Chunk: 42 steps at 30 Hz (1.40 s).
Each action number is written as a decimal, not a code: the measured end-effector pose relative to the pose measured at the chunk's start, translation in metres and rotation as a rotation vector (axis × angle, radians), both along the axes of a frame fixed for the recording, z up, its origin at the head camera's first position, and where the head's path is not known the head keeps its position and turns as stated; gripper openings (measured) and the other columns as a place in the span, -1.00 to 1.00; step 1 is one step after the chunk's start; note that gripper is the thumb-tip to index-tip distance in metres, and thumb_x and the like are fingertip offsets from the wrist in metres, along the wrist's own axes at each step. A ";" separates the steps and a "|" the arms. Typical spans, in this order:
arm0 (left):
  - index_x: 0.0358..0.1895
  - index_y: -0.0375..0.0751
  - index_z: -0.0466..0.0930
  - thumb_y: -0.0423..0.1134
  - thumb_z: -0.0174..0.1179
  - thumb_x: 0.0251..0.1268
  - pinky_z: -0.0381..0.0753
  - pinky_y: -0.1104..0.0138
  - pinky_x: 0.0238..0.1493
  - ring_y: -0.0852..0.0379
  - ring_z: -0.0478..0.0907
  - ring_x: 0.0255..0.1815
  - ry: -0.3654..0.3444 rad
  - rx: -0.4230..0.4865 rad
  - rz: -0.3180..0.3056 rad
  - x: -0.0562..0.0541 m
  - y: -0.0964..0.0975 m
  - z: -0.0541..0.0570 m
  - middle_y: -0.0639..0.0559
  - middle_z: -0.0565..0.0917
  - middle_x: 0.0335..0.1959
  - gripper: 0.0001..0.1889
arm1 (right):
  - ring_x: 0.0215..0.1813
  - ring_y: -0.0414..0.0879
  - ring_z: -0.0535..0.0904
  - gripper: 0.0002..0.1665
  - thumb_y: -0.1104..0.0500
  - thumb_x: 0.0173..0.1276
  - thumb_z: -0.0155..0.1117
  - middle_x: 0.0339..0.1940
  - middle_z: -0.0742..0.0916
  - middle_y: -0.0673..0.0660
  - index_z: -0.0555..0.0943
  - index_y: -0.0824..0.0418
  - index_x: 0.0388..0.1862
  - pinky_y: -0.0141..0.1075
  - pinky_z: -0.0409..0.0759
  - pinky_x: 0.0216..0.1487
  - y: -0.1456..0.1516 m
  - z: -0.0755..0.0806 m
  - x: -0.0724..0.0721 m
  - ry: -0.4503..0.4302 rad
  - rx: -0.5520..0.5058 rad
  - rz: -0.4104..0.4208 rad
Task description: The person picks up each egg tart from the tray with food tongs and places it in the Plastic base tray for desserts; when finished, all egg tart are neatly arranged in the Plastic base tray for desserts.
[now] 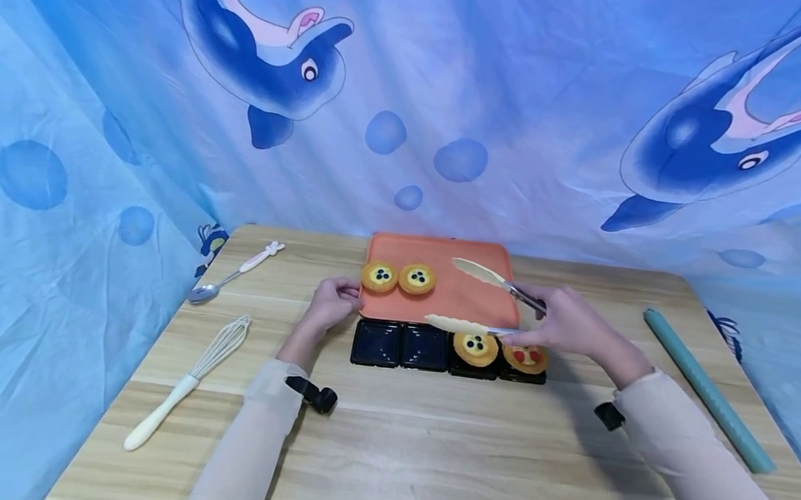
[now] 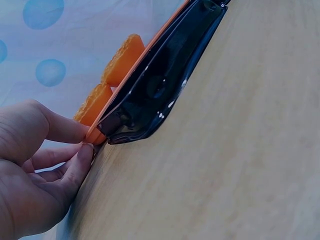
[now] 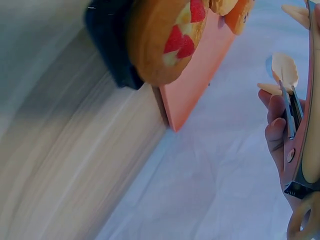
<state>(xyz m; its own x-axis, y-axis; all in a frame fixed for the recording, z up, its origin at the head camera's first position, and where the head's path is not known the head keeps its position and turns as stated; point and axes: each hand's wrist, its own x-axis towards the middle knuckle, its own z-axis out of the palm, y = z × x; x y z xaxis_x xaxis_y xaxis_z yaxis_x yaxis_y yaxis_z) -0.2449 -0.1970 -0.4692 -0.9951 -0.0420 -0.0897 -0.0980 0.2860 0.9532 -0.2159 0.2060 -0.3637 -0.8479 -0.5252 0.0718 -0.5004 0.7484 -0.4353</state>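
Observation:
My left hand (image 1: 332,305) pinches the left edge of an orange board (image 1: 455,294); in the left wrist view the thumb and fingers (image 2: 82,162) meet at its corner. My right hand (image 1: 566,327) grips metal tongs (image 1: 486,274) with cream-coloured tips, which are spread apart with nothing between them. The tips point left over the board and the black tray (image 1: 377,345). Two blueberry tarts (image 1: 379,277) sit side by side at the board's left. In the tray, a blueberry tart (image 1: 474,350) and a red-fruit tart (image 1: 525,358) fill the two right compartments; the two left ones are bare.
A spoon (image 1: 204,293) with a white handle lies at the back left, and a whisk (image 1: 189,385) lies in front of it. A green-grey rod (image 1: 706,387) lies along the right side of the wooden table (image 1: 424,447). A blue dolphin-print curtain (image 1: 518,82) hangs behind.

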 end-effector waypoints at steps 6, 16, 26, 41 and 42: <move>0.08 -0.52 0.56 -0.56 0.25 0.09 0.61 0.38 -0.22 -0.01 0.60 -0.20 0.010 -0.010 -0.004 0.000 -0.001 -0.001 -0.24 0.63 -0.16 -0.59 | -0.76 -0.18 0.13 0.15 -0.33 -0.04 0.56 -0.78 0.33 -0.06 0.42 0.22 0.44 -0.24 0.29 -0.61 -0.023 -0.004 -0.026 -0.031 -0.005 0.014; 0.06 -0.46 0.58 -0.55 0.26 0.09 0.63 0.32 -0.19 -0.02 0.60 -0.19 -0.010 -0.020 -0.006 0.003 0.009 -0.005 -0.21 0.63 -0.16 -0.61 | -0.77 -0.21 0.05 0.28 -0.51 -0.08 0.43 -0.60 0.59 0.08 0.38 0.27 0.45 -0.14 0.50 -0.16 -0.035 -0.023 -0.047 -0.097 0.002 0.022; 0.03 -0.45 0.60 -0.56 0.23 0.08 0.62 0.34 -0.20 0.00 0.61 -0.20 -0.005 -0.022 0.017 0.003 0.007 -0.003 -0.19 0.62 -0.18 -0.63 | -0.12 0.15 0.66 0.13 -0.30 0.04 0.53 0.31 0.55 0.34 0.41 0.38 0.40 0.07 0.56 0.13 -0.054 -0.032 -0.063 -0.078 0.048 0.032; 0.03 -0.42 0.60 -0.54 0.27 0.09 0.61 0.32 -0.20 0.00 0.59 -0.19 -0.013 -0.007 0.036 0.001 0.003 0.000 -0.17 0.62 -0.17 -0.64 | -0.69 -0.20 0.13 -0.13 -0.17 0.21 0.47 -0.27 0.74 0.21 0.52 0.40 0.29 -0.16 0.47 -0.23 -0.060 -0.038 -0.070 -0.046 0.010 0.119; 0.03 -0.42 0.60 -0.54 0.27 0.09 0.62 0.32 -0.20 0.00 0.59 -0.20 -0.012 -0.007 0.037 0.001 0.003 0.000 -0.17 0.62 -0.17 -0.63 | -0.70 -0.20 0.11 -0.13 -0.17 0.21 0.47 -0.31 0.73 0.22 0.51 0.40 0.29 -0.16 0.48 -0.28 -0.060 -0.038 -0.070 -0.049 0.005 0.120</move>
<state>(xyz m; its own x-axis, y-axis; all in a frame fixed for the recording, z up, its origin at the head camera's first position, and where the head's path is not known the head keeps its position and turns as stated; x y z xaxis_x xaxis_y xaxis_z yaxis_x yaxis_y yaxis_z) -0.2440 -0.1943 -0.4692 -0.9917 -0.0793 -0.1016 -0.1204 0.2883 0.9499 -0.2861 0.1461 -0.4013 -0.7813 -0.6235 0.0288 -0.5647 0.6864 -0.4582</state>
